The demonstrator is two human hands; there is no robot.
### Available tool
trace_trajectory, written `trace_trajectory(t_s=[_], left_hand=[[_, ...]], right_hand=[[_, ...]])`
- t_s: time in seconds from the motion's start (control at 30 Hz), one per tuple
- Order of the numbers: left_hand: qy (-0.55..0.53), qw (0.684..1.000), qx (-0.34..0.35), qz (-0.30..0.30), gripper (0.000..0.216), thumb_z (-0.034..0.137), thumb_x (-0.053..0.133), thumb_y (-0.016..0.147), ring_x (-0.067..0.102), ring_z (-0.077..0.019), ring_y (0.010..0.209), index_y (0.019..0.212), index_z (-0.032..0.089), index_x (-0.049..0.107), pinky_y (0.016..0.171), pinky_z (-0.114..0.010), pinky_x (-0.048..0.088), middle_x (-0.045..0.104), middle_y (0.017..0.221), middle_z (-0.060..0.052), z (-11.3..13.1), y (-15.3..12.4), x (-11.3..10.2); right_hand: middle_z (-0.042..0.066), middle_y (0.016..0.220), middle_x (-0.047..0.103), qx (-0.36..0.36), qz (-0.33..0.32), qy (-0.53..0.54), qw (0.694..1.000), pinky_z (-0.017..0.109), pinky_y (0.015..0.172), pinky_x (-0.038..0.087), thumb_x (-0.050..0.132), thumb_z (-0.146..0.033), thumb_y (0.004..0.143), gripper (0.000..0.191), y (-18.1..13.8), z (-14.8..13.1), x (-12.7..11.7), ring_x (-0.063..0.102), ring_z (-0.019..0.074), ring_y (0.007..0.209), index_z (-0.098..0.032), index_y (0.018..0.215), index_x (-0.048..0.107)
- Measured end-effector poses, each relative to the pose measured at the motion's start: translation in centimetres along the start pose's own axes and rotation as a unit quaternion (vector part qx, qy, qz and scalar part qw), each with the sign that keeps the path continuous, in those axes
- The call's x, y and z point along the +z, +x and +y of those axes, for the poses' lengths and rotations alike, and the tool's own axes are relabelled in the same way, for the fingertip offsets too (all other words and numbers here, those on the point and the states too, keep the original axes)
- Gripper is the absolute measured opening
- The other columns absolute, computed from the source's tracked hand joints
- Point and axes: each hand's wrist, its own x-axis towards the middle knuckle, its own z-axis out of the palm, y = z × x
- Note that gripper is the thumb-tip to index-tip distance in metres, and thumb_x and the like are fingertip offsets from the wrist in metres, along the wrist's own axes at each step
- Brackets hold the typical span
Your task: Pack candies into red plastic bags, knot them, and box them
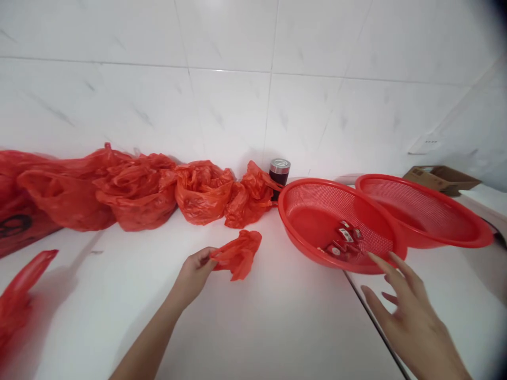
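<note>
My left hand (195, 273) is pinched shut on a small crumpled red plastic bag (239, 253) that rests on the white counter (253, 327). My right hand (407, 309) hovers open with its fingers spread, just in front of the near rim of a red mesh basket (312, 211). Several small red packets (344, 241) lie in that basket. A second red mesh basket (428, 208) overlaps it on the right.
A row of crumpled red plastic bags (130, 190) lines the tiled wall. A dark jar with a metal lid (279, 172) stands behind them. A cardboard box (441, 178) sits at the far right. Another red bag (19, 295) lies at the left edge.
</note>
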Motion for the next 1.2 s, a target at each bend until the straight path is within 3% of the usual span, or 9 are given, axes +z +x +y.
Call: trace_trajectory(t_s=[0.1,0.23,0.4,0.67,0.8,0.9,0.97,1.07,1.2], left_hand=[[-0.105,0.993,-0.057,-0.022,0.035,0.048,0.048,0.088,0.056,-0.0131,0.056,0.089,0.018,0.065,0.049,-0.022,0.042,0.070,0.078,-0.004,1.1,-2.6,0.0],[-0.216,0.968,-0.091,-0.087,0.036,0.054,0.055,0.084,0.035,-0.0067,0.042,0.082,0.018,0.059,0.037,-0.018,0.024,0.059,0.062,0.002,2.3,-4.9,1.7],[-0.261,0.960,-0.086,-0.053,0.036,0.053,0.054,0.087,0.041,-0.0075,0.052,0.073,0.020,0.048,0.049,-0.017,0.036,0.047,0.060,0.006,1.4,-6.1,0.9],[-0.211,0.962,-0.154,0.082,0.039,0.058,0.057,0.082,0.045,-0.0095,0.050,0.075,0.021,0.049,0.047,-0.017,0.037,0.042,0.056,0.007,-2.2,-6.8,-3.3],[-0.177,0.959,-0.179,0.132,0.040,0.059,0.057,0.081,0.026,-0.0046,0.040,0.074,0.021,0.049,0.038,-0.015,0.022,0.039,0.057,0.008,-0.9,-7.1,-2.1],[-0.278,0.939,-0.180,0.094,0.040,0.055,0.063,0.080,0.026,-0.0038,0.041,0.070,0.020,0.047,0.038,-0.014,0.024,0.036,0.055,0.008,0.2,-7.3,-0.8],[-0.400,0.899,-0.173,0.046,0.038,0.049,0.071,0.076,0.037,-0.0047,0.047,0.070,0.019,0.048,0.043,-0.014,0.034,0.042,0.059,0.007,0.9,-7.4,-0.2],[-0.547,0.818,-0.178,0.015,0.036,0.045,0.077,0.070,0.050,-0.0073,0.056,0.073,0.020,0.051,0.052,-0.017,0.046,0.051,0.065,0.005,1.1,-7.5,-0.4],[-0.547,0.798,-0.217,0.128,0.035,0.044,0.079,0.065,0.056,-0.0100,0.056,0.075,0.022,0.054,0.055,-0.019,0.052,0.057,0.064,0.005,-0.6,-7.5,-3.5]], right_hand=[[0.007,0.133,0.051,-0.054,0.002,0.109,0.993,0.034,0.078,0.057,0.055,-0.043,0.088,0.035,-0.8,-5.1,-0.2,0.061,0.0230,0.106,-0.032,0.122,0.058],[0.006,0.132,0.052,-0.141,-0.186,0.221,0.947,0.039,0.098,0.048,0.057,-0.033,0.088,0.036,-1.9,-12.1,4.7,0.052,0.0216,0.121,-0.030,0.124,0.054],[0.003,0.092,0.066,-0.063,-0.315,0.303,0.897,0.032,0.076,0.052,0.049,-0.031,0.091,0.017,-1.7,-13.1,10.6,0.061,0.0167,0.083,-0.022,0.099,0.061],[0.003,0.079,0.060,0.109,-0.257,0.401,0.873,0.031,0.063,0.053,0.053,-0.036,0.087,0.015,-1.1,-7.5,9.7,0.062,0.0181,0.073,-0.021,0.091,0.052],[0.009,0.109,0.060,0.026,-0.142,0.336,0.931,0.038,0.081,0.053,0.053,-0.023,0.086,0.020,-1.5,-9.4,6.2,0.060,0.0222,0.101,-0.023,0.106,0.055],[0.008,0.117,0.058,-0.130,-0.017,0.326,0.936,0.040,0.090,0.050,0.049,-0.012,0.085,0.033,-1.3,-12.6,3.5,0.056,0.0220,0.110,-0.027,0.114,0.057],[0.007,0.108,0.063,-0.261,-0.078,0.301,0.914,0.036,0.083,0.051,0.045,-0.008,0.085,0.036,-1.1,-14.6,3.5,0.060,0.0205,0.100,-0.027,0.111,0.060],[0.008,0.098,0.069,-0.349,-0.302,0.133,0.877,0.040,0.083,0.051,0.049,-0.011,0.083,0.031,-0.7,-15.7,5.9,0.063,0.0224,0.090,-0.021,0.108,0.065],[0.014,0.114,0.067,-0.346,-0.471,-0.071,0.808,0.067,0.106,0.024,0.068,-0.021,0.076,0.042,0.3,-13.5,8.2,0.061,0.0322,0.106,-0.018,0.117,0.064]])
